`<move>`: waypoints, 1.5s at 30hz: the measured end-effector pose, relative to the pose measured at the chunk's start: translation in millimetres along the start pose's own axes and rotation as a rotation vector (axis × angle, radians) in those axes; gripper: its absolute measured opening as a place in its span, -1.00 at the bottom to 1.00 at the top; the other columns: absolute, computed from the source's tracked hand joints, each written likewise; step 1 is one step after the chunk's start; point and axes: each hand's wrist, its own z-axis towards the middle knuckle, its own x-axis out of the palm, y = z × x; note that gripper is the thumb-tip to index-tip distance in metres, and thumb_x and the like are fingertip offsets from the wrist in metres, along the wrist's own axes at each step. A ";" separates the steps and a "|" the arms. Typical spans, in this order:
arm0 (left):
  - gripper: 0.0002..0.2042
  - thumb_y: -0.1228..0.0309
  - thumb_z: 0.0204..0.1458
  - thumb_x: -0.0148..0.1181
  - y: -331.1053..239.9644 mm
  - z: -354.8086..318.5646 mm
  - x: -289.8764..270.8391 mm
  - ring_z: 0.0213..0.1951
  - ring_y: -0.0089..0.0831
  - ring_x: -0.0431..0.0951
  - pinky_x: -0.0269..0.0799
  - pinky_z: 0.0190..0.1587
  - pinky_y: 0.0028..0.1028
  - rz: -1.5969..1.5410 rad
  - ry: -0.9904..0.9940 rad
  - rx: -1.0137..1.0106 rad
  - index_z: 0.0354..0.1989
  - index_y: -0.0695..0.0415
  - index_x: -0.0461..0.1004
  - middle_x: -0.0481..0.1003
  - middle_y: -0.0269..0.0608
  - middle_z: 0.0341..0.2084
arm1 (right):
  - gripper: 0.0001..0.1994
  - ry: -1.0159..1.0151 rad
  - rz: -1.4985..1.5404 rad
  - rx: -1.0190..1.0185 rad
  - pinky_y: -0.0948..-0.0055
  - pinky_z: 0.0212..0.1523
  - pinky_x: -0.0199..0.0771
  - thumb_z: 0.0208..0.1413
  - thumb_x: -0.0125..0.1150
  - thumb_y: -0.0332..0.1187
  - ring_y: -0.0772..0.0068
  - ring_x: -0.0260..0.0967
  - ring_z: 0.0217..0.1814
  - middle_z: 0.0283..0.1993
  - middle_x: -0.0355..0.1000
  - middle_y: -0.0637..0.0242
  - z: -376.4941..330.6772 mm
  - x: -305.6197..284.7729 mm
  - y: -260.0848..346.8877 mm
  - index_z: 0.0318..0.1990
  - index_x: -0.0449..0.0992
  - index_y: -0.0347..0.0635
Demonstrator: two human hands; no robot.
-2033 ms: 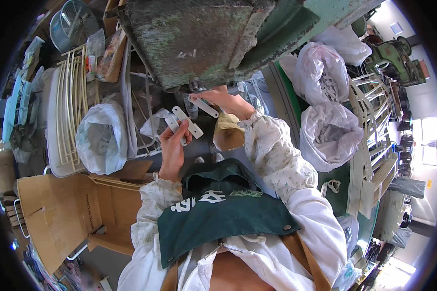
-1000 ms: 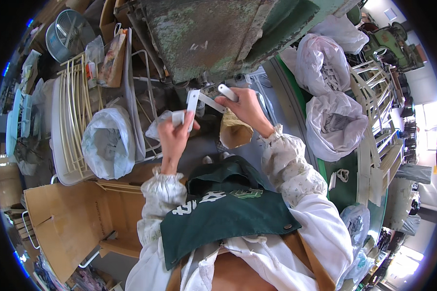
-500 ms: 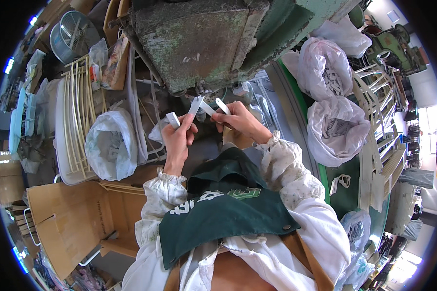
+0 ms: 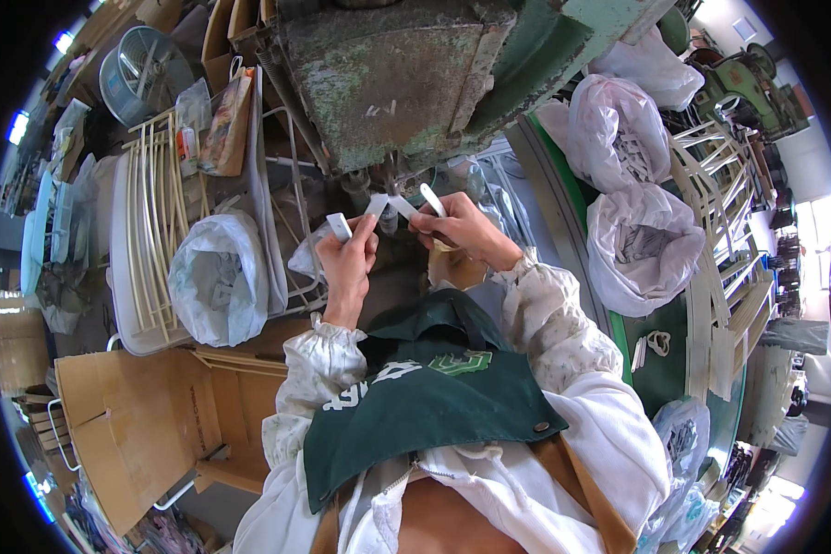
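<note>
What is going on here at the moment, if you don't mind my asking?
The person's left hand holds white strips, and the right hand holds similar strips. Both hands are near a worn green machine; whether the strips' inner ends touch it is unclear. An open white plastic bag of pale pieces stands to the left.

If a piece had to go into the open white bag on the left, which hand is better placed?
Probably the left hand: it is nearer that white bag, while the right hand sits farther across. Neither is free, though; both hold white pieces.
</note>
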 end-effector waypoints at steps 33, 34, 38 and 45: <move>-0.58 0.37 0.13 -0.25 14.3 -2.4 -30.4 -0.48 -0.52 0.27 0.17 -0.38 -0.50 -0.264 0.282 -0.291 0.10 0.32 0.31 0.41 -0.20 -0.39 | -0.71 -0.071 0.121 -0.036 0.75 -0.66 -0.01 0.26 0.03 -0.22 0.82 0.04 -0.65 -0.54 0.34 0.47 3.6 19.3 14.8 -0.25 0.48 -0.34; -0.58 0.36 0.14 -0.25 15.2 -3.1 -30.5 -0.48 -0.53 0.27 0.17 -0.38 -0.50 -0.274 0.291 -0.295 0.10 0.32 0.32 0.41 -0.21 -0.39 | -0.70 -0.075 0.139 -0.022 0.75 -0.66 -0.01 0.26 0.02 -0.22 0.82 0.04 -0.66 -0.55 0.34 0.47 4.5 20.9 14.0 -0.25 0.48 -0.34; -0.57 0.32 0.15 -0.25 17.8 -3.6 -36.2 -0.48 -0.52 0.28 0.18 -0.37 -0.51 -0.392 0.343 -0.307 0.10 0.34 0.31 0.42 -0.19 -0.38 | -0.64 0.068 0.123 0.129 0.73 -0.70 -0.02 0.28 -0.03 -0.13 0.80 0.04 -0.69 -0.57 0.36 0.45 13.3 15.7 -12.3 -0.25 0.51 -0.29; -0.62 0.43 0.16 -0.18 36.8 1.4 -32.8 -0.44 -0.50 0.33 0.24 -0.33 -0.52 -0.470 0.374 -0.286 0.09 0.38 0.29 0.43 -0.19 -0.35 | -0.61 -0.433 -0.947 -0.423 0.39 -0.35 0.39 0.12 0.05 -0.01 0.40 0.34 -0.38 -0.35 0.44 0.28 172.3 -45.4 -139.3 -0.22 0.50 -0.18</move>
